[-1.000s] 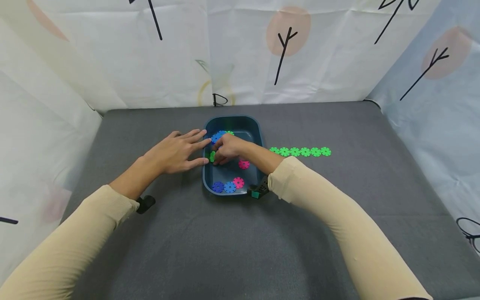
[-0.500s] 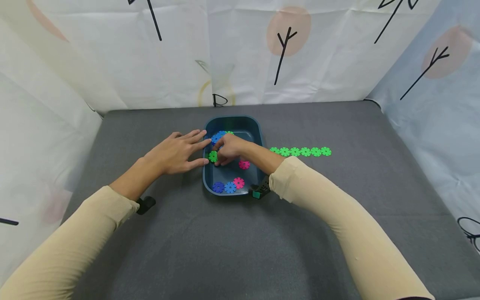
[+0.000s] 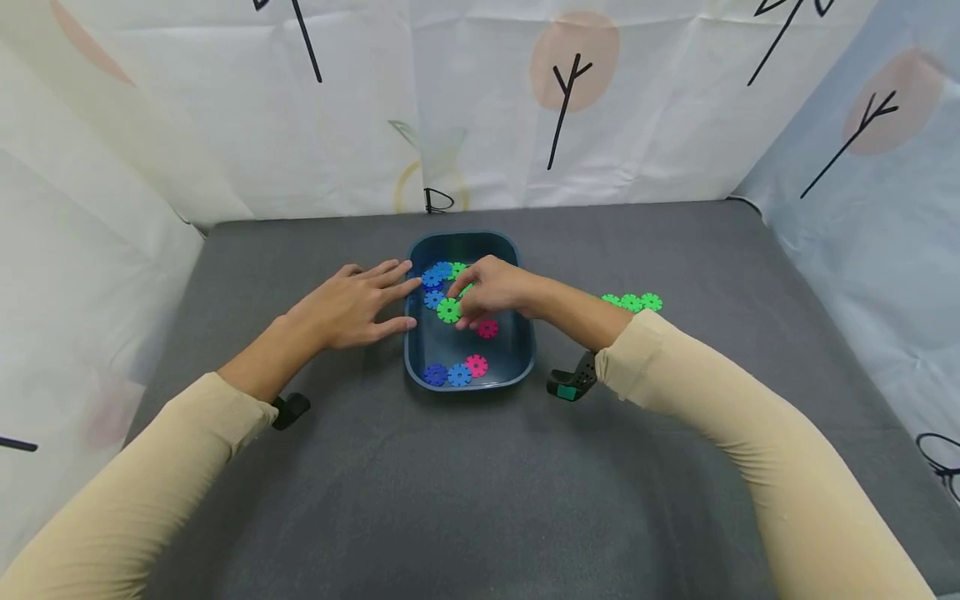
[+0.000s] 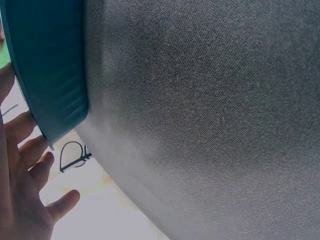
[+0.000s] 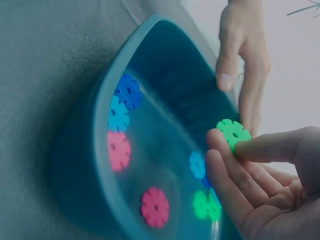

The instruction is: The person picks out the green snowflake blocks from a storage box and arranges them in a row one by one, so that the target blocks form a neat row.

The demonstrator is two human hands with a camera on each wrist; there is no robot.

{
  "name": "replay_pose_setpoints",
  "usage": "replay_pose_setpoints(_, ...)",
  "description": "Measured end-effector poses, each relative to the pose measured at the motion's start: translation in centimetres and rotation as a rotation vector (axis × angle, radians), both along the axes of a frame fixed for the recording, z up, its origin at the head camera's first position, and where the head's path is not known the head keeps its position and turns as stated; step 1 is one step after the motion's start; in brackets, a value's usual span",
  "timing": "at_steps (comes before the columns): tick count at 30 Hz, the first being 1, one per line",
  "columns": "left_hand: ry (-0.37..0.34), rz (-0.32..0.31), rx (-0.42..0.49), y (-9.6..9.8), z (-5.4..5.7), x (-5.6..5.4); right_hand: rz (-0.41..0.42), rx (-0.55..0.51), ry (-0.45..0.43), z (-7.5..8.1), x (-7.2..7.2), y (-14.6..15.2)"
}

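In the head view my right hand (image 3: 495,290) is over the blue-green plastic tub (image 3: 517,367), pinching a green notched disc (image 3: 448,311) between thumb and fingers. The right wrist view shows this gear-like disc (image 5: 233,135) raised above the tub floor. My left hand (image 3: 352,304) has its fingers spread, with fingertips right at the tub's left rim (image 4: 30,107). Inside the tub lie blue discs (image 3: 433,277) and a green disc (image 3: 457,270) at the back left. Pink (image 3: 476,365), light blue (image 3: 460,375) and dark blue discs (image 3: 435,375) sit at the front.
A row of green discs (image 3: 632,302) lies on the grey table (image 3: 480,492) right of the tub, partly hidden by my right forearm. Another pink disc (image 3: 487,328) lies in the tub's middle. Patterned white cloth (image 3: 480,100) walls the back and sides.
My right hand has lifted and shifted right with the green disc, uncovering a blue disc in the tub. The forearm now covers more of the green row. My left hand has stayed put.
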State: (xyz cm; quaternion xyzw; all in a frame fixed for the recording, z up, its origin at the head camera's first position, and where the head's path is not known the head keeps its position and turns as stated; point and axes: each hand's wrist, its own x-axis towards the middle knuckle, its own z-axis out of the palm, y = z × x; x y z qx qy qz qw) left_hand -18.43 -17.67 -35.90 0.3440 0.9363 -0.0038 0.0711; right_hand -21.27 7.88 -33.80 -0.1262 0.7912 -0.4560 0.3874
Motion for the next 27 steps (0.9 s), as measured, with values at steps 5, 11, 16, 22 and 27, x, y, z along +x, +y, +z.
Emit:
replay_pose_setpoints(5,0.0,0.002,-0.001,0.0,0.0,0.2,-0.009,-0.002,0.044,1.2,0.4,3.1)
replay_pose_setpoints(11,0.027,-0.012,0.0,0.0,0.0,0.2,-0.077,-0.013,0.075,2.6,0.6,7.9)
replay_pose_setpoints(16,0.027,-0.014,-0.008,-0.1,0.1,0.2,-0.156,-0.011,0.104,3.1,0.3,11.9)
replay_pose_setpoints(22,0.027,-0.01,-0.014,0.0,0.1,0.3,-0.245,0.042,0.186,2.5,0.4,15.7)
replay_pose_setpoints(27,0.026,-0.007,-0.015,0.1,0.1,0.3,-0.3,0.094,0.254,1.3,0.6,18.9)
